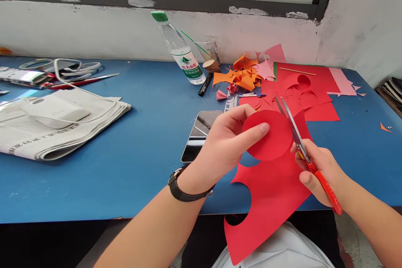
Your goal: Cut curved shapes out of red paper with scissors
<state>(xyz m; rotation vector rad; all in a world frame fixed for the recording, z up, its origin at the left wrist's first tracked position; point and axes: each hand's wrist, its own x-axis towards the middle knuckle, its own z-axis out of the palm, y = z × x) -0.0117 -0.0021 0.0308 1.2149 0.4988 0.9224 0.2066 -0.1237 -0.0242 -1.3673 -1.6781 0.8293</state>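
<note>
My left hand (230,134) pinches a round piece of red paper (273,136), the thumb on top and the fingers hidden beneath. A larger red sheet (270,192) with curved cut-outs along its left edge hangs below the circle, over the table's front edge. Whether a strip still joins the two is unclear. My right hand (320,167) is closed around red-handled scissors (303,150). Their blades stand slightly apart and point up and away, beside the circle's right edge.
A water bottle (182,52) leans near a plastic cup (209,50). Orange paper scraps (241,73) and red sheets (323,111) lie behind my hands. A phone (194,150) lies left of them, and a folded newspaper (103,121) bears a white charger (59,111). A black marker (205,84) lies by the bottle.
</note>
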